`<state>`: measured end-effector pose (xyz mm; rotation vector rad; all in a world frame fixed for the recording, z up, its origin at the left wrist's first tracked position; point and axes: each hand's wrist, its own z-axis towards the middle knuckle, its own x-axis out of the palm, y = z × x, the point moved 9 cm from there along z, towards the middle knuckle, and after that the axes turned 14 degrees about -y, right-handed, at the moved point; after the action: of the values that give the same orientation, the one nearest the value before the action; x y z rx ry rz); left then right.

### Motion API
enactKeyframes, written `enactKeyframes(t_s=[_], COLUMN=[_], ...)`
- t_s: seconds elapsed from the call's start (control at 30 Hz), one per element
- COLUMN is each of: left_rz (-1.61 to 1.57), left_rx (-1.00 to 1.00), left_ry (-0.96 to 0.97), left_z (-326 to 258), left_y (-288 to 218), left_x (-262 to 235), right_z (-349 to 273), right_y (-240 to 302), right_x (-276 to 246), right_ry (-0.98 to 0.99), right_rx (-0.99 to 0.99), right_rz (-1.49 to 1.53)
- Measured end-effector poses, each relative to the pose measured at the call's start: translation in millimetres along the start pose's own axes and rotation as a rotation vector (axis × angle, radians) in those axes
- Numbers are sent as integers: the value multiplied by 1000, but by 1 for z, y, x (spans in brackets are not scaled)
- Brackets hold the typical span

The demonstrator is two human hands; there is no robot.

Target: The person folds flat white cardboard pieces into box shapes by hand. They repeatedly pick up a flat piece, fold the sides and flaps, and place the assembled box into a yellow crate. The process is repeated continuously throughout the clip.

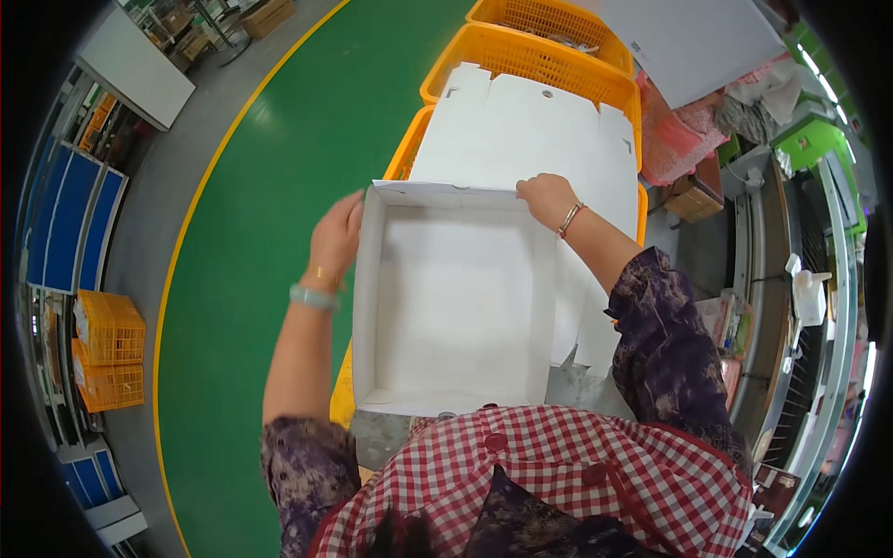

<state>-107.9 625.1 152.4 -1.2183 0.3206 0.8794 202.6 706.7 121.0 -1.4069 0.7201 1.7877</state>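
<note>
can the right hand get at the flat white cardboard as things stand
Probably yes: the flat white cardboard shows uncovered just beyond the right hand, with nothing seen between, though that hand would likely have to release the open white box first.

Smooth, matt cardboard box [456, 298]

Holds the shallow, open, rectangular white cardboard box [460, 307] between both hands, with the left hand [335, 237] at its far left corner and the right hand [549, 197] at its far right. Has, beyond and to the right, a flat white cardboard sheet [521, 121] lying on perforated orange-yellow plastic crates [521, 58]. Has smooth green floor [279, 130] to the left, then, past a thin yellow line [155, 372], two stacked yellow plastic crates [113, 327]; right of the sheet, a brown cardboard box [696, 193].
</note>
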Motion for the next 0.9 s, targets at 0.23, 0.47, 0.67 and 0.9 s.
enactKeyframes(t_s=[0.23,0.47,0.67,0.9], left_rz=[113,274,522,494], left_rx=[-31,253,553,585], left_ry=[472,604,463,282], left_z=[70,69,56,41], left_y=[33,18,5,-7], left_x=[82,87,92,76], right_z=[-3,-5,-8,-17], right_y=[-1,-5,-2,1], right_x=[-2,-7,-5,-9], right_ry=[154,266,182,0], right_rx=[-3,-23,-16,-82], right_rz=[-64,-58,-108,-103])
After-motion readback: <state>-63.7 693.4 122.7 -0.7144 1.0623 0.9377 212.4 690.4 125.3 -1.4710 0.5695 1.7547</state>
